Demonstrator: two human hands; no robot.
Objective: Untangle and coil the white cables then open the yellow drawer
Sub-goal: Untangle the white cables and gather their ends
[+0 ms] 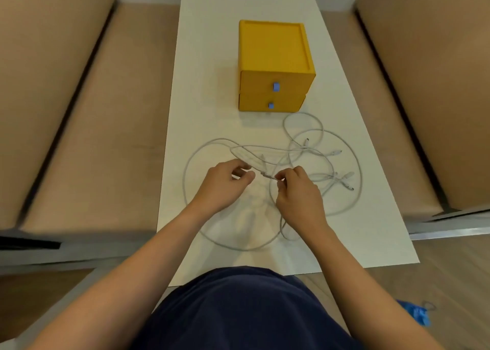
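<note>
**Both hands pinching at the tangled white cables**

Right hand, lower centre of frame: thumb and forefinger pinched shut on a connector end of the white cables. Left hand just beside it: fingers curled, tips nearly meeting around a strand, though actual contact too small to confirm.

Cables spread in overlapping loops around both hands, several plug ends lying loose at centre right; crossings too thin and blurred to trace, number of cables unclear.

Above them, the yellow drawer unit in upper centre, both drawers closed, each with a small blue pull. No readable writing or brand anywhere.

White table cut off at top; edges of frame smeared. Small blue object at lower right, indistinct.
</note>
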